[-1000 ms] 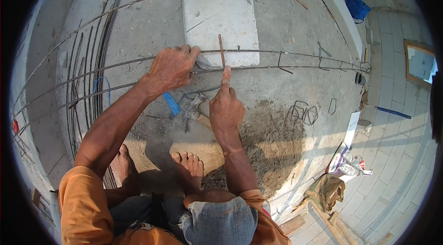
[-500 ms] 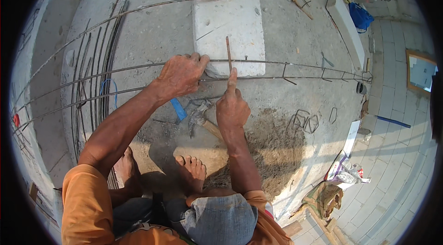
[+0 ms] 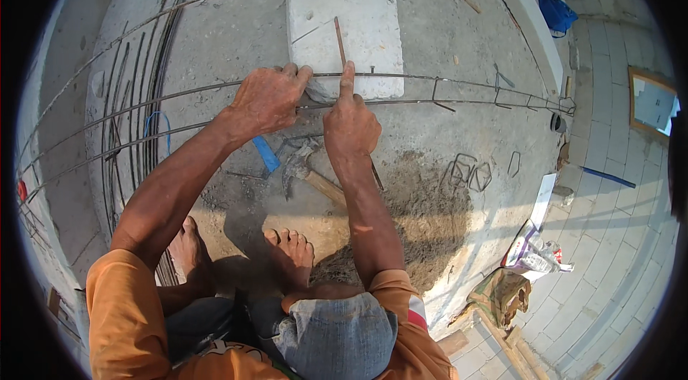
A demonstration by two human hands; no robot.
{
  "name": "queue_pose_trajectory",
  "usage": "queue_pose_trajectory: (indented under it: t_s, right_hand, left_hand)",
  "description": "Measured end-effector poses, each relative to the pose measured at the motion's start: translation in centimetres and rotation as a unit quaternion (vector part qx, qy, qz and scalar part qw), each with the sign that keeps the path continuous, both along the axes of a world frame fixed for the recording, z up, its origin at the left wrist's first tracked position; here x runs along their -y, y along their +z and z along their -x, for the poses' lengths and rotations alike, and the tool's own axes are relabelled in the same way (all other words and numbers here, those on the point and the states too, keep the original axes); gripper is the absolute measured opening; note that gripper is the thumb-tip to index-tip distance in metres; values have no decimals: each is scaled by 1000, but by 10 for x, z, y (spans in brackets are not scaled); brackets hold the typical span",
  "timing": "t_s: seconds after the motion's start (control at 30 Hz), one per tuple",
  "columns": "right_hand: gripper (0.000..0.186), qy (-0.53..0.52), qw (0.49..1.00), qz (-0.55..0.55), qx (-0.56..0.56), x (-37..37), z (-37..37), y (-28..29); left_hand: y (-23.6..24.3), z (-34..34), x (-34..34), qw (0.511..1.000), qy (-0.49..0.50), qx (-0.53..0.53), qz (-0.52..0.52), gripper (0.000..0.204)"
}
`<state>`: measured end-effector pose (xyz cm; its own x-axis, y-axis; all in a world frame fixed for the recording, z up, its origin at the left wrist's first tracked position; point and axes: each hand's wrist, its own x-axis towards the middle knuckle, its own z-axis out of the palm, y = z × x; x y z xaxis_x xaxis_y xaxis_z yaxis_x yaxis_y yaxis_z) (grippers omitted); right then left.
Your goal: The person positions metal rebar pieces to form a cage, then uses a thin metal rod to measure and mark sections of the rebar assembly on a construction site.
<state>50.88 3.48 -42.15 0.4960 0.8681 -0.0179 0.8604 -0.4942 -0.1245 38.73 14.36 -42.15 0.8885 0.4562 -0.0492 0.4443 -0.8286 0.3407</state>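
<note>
My left hand [image 3: 269, 98] is closed round the far bar of a long rebar frame [image 3: 408, 101], near the white block's near-left corner. Stirrups join the frame's two bars toward the right. In my right hand [image 3: 351, 126] is a thin rusty metal rod [image 3: 340, 40], its index finger stretched along it. The rod crosses the frame, its far end over the white block [image 3: 344, 0]; its other end shows below my hand. A claw hammer [image 3: 326, 188] with a wooden handle lies just nearer me, beside a blue flat piece [image 3: 266, 154].
Several loose rebars [image 3: 154, 86] lie on the left, with a long bent bar [image 3: 201, 0] over them. Wire stirrups [image 3: 469, 172] sit near a dirt patch [image 3: 423, 222]. A white slab [image 3: 534, 36] and a blue bag [image 3: 555, 13] are at far right.
The view has shifted, so the scene sits higher and slightly left. The rod's far end reaches farther over the block, and its lower end now shows below my right hand. My left hand keeps its grip.
</note>
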Motion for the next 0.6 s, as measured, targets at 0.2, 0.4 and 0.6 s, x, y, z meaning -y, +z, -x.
queue_pose_trajectory:
  t_s: [0.2,0.4,0.6]
  right_hand:
    - [71,-20,999,29,-19,15,8,7]
    - [73,-43,998,30,-32,46,17,5]
    - [72,-44,998,25,-31,54,22,11]
  left_hand:
    - [-2,4,-5,1000,3,-1,-10,47]
    - [-1,3,-1,1000,4,-1,-7,47]
    - [-1,4,-6,1000,9,5,-11,47]
